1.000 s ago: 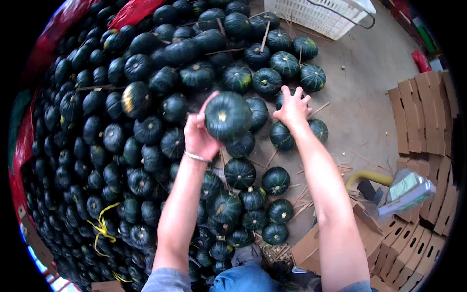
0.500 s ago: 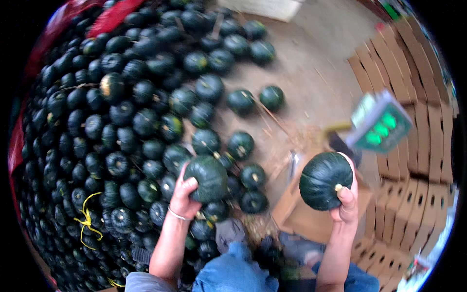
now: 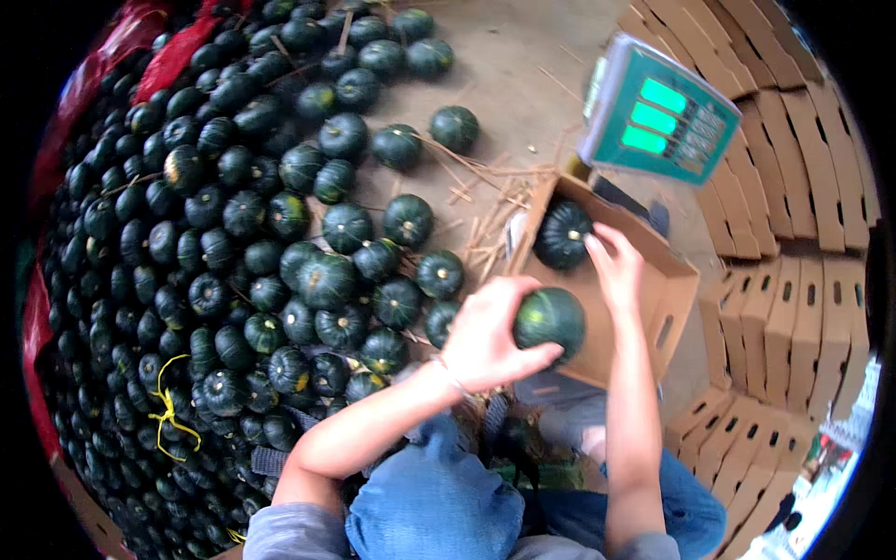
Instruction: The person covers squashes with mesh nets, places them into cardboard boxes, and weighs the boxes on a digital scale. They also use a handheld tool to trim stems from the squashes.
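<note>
Seen from above: a person's two bare hands at an open cardboard box (image 3: 674, 299), beside a broad heap of dark green squash (image 3: 233, 247). The left hand (image 3: 492, 331) is clasped around one held squash (image 3: 553, 325): the thumb lies along its lower side, the fingers over its upper left. The right hand (image 3: 616, 263) has loosely extended fingers, not wrapped around anything. They are at the stem side of a boxed squash (image 3: 563, 235) in the far left corner of the box; whether they press on it or only brush it, I cannot tell.

The likeliest trouble is a slip. The held squash is round and looks smooth, and much of its right side is uncovered, so a loose left grip could let it roll out and drop. If lowered carelessly, it could knock the box's edge or bump the boxed squash, bruising either or snapping a stem.

The held squash sits inside the curve of the left grip, touching palm and thumb, and appears over the near left part of the box; its height is unclear. The boxed squash lies beyond it, just left of the right hand's fingertips.
</note>
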{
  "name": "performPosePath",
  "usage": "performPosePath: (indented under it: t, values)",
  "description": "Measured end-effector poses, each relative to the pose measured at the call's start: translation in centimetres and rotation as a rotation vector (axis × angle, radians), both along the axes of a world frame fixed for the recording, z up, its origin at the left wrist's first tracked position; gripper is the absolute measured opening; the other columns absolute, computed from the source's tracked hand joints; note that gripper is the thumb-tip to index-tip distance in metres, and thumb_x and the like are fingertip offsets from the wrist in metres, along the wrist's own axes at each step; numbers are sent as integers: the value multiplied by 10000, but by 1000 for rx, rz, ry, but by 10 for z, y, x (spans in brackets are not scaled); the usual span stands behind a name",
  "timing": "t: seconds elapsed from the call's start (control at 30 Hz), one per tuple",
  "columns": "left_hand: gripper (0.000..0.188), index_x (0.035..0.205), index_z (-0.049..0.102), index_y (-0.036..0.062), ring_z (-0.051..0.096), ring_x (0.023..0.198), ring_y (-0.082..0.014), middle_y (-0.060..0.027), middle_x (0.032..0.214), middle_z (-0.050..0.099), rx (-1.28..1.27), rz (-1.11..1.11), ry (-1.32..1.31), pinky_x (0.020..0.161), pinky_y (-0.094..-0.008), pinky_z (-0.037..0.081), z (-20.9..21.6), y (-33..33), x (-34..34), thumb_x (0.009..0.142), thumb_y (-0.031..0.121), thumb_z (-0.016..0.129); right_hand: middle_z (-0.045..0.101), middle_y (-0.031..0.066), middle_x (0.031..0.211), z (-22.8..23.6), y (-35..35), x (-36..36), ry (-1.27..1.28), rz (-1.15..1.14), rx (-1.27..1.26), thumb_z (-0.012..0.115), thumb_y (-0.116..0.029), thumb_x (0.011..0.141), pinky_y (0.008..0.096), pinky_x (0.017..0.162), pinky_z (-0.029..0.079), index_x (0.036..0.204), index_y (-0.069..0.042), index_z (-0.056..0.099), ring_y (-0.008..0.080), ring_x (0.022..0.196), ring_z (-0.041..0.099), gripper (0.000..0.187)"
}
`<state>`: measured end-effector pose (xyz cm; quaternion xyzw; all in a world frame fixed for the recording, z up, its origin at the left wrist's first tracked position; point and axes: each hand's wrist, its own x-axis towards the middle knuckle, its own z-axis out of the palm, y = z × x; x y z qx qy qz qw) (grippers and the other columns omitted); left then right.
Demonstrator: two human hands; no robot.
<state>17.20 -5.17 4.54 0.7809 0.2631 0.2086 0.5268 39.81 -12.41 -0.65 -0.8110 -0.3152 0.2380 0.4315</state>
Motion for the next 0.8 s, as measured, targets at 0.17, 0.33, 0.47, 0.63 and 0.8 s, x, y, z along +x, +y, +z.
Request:
performPosePath:
  t: [0.17,0.33,0.47,0.63,0.8]
  values:
    - [517,1126,556,3,605,960,-302,-172,1032,608,-256,122,-3,838,-370,484,-18,-4,-2,752,301,752,494,90,1215,52,-33,-76,765,262,97,832,-170,642,351,959,429,1392,-67,332,203,1123,497,907]
    - [224,988,632,25,577,1005,-320,-155,1042,623,117,204,-8,903,-403,448,-50,86,-18,827,181,651,517,98,1165,26,-55,-61,750,58,-73,801,-108,683,350,950,437,1308,-41,360,199,1088,518,768]
    - [497,1197,525,82,449,1143,-391,-207,1269,459,556,529,455,982,-436,392,-125,227,-59,736,186,680,582,123,1150,3,-41,-62,576,249,-227,765,-98,735,345,942,448,1293,-3,428,229,1048,571,659]
    - [797,1343,392,223,439,1142,-437,-213,1301,380,465,489,1029,892,-515,463,-154,315,-40,649,320,771,648,168,896,73,74,-82,-47,400,-261,692,-117,781,362,692,524,1032,14,621,303,774,656,292]
    - [823,1302,425,269,418,1131,-432,-164,1301,361,303,469,1037,852,-582,455,-156,342,-27,576,284,812,545,229,1144,-23,282,-54,-398,459,-7,672,-198,777,426,941,413,1175,8,526,377,1073,527,471]
